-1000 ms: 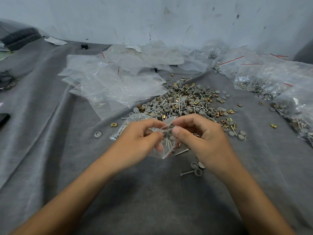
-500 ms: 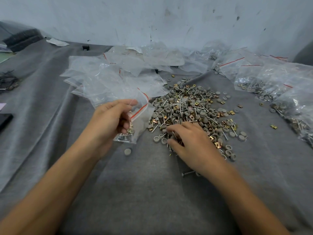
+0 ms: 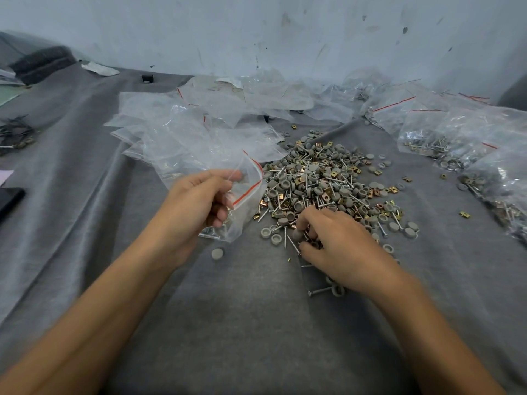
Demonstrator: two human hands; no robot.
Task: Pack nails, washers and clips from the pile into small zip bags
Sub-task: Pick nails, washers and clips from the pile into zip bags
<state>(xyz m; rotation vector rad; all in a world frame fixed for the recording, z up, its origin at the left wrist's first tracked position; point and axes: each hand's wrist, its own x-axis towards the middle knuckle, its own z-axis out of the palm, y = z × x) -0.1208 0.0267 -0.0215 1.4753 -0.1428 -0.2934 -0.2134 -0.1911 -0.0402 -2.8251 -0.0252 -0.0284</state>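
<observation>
Grey cloth (image 3: pixel 256 323) — left hand (image 3: pixel 196 203) pinches one zip bag (image 3: pixel 248 201), right hand (image 3: pixel 339 246) seemingly one washer (image 3: pixel 298 235).

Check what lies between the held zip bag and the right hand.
Head view: two cupped grey washers and loose nails on the cloth, at the pile's near edge.

Left hand (image 3: pixel 196 203), raised, pinches a bag (image 3: pixel 251 182) with curled fingers. Right hand (image 3: pixel 342 243), palm down, curls its fingers into the pile (image 3: pixel 319 181); grasp unclear.

No legible text, label, brand, number or sign on zip bag (image 3: pixel 245 201), pile (image 3: pixel 319 178), spare bags (image 3: pixel 182 132), cloth (image 3: pixel 242 323) or wall (image 3: pixel 256 29).
</observation>
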